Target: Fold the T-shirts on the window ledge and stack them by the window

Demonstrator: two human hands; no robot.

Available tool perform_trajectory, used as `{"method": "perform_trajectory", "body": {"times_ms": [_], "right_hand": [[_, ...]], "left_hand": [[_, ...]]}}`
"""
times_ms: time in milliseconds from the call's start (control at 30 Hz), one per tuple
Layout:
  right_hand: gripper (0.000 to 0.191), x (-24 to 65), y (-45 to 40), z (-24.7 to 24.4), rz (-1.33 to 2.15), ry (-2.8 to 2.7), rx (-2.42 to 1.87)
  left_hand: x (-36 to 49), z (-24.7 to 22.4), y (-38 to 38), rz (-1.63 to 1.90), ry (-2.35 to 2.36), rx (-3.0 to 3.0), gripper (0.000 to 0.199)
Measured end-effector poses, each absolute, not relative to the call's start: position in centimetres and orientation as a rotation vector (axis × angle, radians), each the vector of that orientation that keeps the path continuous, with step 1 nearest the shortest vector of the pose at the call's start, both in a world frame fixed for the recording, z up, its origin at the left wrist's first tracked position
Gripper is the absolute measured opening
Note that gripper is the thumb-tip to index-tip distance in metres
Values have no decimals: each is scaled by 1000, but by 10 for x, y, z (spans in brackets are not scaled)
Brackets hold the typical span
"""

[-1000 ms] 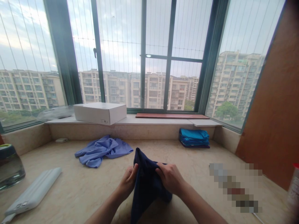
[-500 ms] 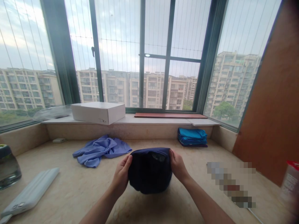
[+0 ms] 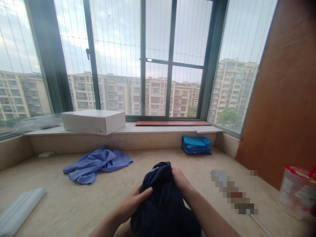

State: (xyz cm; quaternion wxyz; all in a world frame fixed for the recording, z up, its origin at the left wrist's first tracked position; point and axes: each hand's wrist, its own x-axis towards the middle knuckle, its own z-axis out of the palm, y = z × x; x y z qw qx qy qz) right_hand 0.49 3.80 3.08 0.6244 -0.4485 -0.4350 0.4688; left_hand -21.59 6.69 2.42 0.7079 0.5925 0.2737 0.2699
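A dark navy garment hangs bunched between my hands, low in the middle of the view. Its exact kind does not show. My left hand grips its left side, thumb lying over the cloth. At the upper right edge, my right hand is closed on the fabric, its fingertips partly hidden behind it. Beyond my left hand, a crumpled periwinkle-blue cloth lies on the stone surface. A folded stack of bright blue and dark fabric rests at the back right.
A white box and a red-brown board lie on the window ledge. At the left edge is a long whitish object. On the right stand a red-lidded clear cup and a blurred-out item with a white cable.
The garment went from being stretched wide with its opening facing me to bunched and hanging lower. My hands moved closer together. The view shifted to the right.
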Motion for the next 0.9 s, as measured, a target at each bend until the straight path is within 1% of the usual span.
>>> {"method": "perform_trajectory", "body": {"times_ms": [67,133,167,267,300,367,433,467,600,700,767,833,900], "right_hand": [[56,8,43,24,730,-943,-1192],[56,2,43,17,485,-1023,-1236],[55,-5,42,14,456,-1114,-1213],[55,-28,35,7,597,-1371,-1124],[54,-34,33,7,626,-1424,-1122],[44,-38,31,8,599,-1507,-1156],[34,-33,32,11,487,-1548,-1220],[34,-27,33,12,422,-1544,-1254],[47,7,41,10,225,-1402,-1400],[58,36,47,8,193,-1156,-1482],[66,51,51,11,213,-1004,-1495],[72,59,55,18,257,-937,-1488],[74,58,60,29,323,-948,-1467]], "left_hand": [[-214,27,68,781,681,1137,62],[-213,29,70,896,694,1019,62],[-213,28,70,914,666,1004,65],[-215,22,71,907,513,1084,76],[-216,19,72,929,494,1125,75],[-218,13,75,1026,531,1198,66],[-218,11,80,1135,595,1229,57],[-219,12,83,1171,612,1226,55],[-227,27,88,1243,604,1148,65],[-246,46,80,1336,630,1038,77],[-267,55,67,1397,683,1005,80],[-290,61,51,1438,761,1072,73],[-315,64,36,1487,849,1229,60]]}}
